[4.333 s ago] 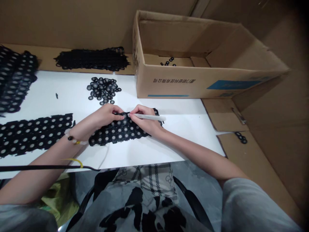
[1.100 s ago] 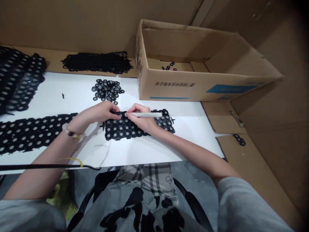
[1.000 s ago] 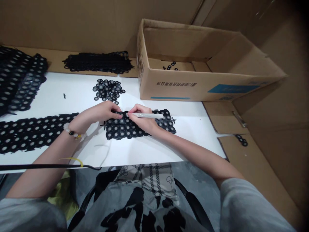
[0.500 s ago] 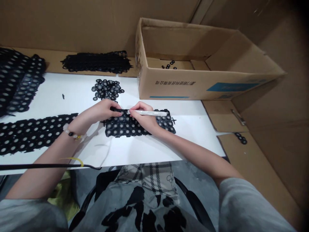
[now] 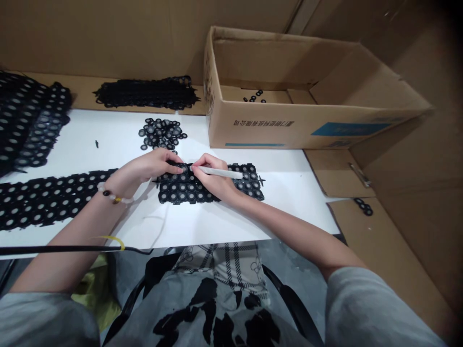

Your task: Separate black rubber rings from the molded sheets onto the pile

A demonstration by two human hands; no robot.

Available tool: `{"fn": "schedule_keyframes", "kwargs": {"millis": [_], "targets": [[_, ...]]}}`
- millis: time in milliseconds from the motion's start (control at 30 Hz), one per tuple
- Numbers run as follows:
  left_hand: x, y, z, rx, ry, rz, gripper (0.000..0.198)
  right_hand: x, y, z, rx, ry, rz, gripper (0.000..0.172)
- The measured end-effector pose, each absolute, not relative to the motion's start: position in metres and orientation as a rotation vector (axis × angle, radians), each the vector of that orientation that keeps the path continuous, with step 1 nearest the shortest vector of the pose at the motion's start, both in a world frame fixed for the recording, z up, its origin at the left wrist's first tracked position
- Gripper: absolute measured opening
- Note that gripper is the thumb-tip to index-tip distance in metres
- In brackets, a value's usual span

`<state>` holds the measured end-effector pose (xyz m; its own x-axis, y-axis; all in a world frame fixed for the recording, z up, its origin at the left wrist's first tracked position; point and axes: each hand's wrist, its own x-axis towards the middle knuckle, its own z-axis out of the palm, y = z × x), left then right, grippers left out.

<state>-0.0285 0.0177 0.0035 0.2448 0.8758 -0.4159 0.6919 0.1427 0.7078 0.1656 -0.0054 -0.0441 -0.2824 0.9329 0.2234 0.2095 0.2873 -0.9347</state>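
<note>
A black rubber sheet of joined rings (image 5: 181,190) lies on the white table (image 5: 217,221) in front of me. My left hand (image 5: 155,165) pinches the sheet's far edge, fingers closed on it. My right hand (image 5: 211,180) rests on the sheet and grips a white pen-like tool (image 5: 219,172), its tip at the far edge close to my left fingertips. A pile of loose black rings (image 5: 161,132) lies just beyond my hands.
An open cardboard box (image 5: 300,123) with a few rings inside stands at the back right. More ringed sheets lie at the left (image 5: 47,197), far left (image 5: 25,125) and back (image 5: 144,93). A black rod (image 5: 65,249) runs along the near edge.
Since about four seconds ago the sheet has shifted to the right under my hands. In the last second both hands stay at its far edge, the tool tilting slightly.
</note>
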Motion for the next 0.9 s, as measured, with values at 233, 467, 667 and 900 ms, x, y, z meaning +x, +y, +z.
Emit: {"fn": "schedule_keyframes", "kwargs": {"millis": [233,467,667,900], "targets": [[-0.035,0.022,0.007,1.661,1.439,0.096,0.037,0.166,-0.005,-0.046,-1.052,-1.744,1.027,0.010],[-0.061,0.025,0.006,1.787,1.437,0.002,0.031,0.166,0.001,-0.041,-1.019,-1.654,1.112,0.009],[-0.057,0.009,-0.001,1.758,1.426,0.156,0.036,0.151,0.006,-0.044,-0.957,-1.680,1.200,0.012],[-0.055,-0.002,-0.014,1.722,1.512,0.324,0.035,0.149,0.005,-0.051,-0.992,-1.686,1.169,0.012]]}}
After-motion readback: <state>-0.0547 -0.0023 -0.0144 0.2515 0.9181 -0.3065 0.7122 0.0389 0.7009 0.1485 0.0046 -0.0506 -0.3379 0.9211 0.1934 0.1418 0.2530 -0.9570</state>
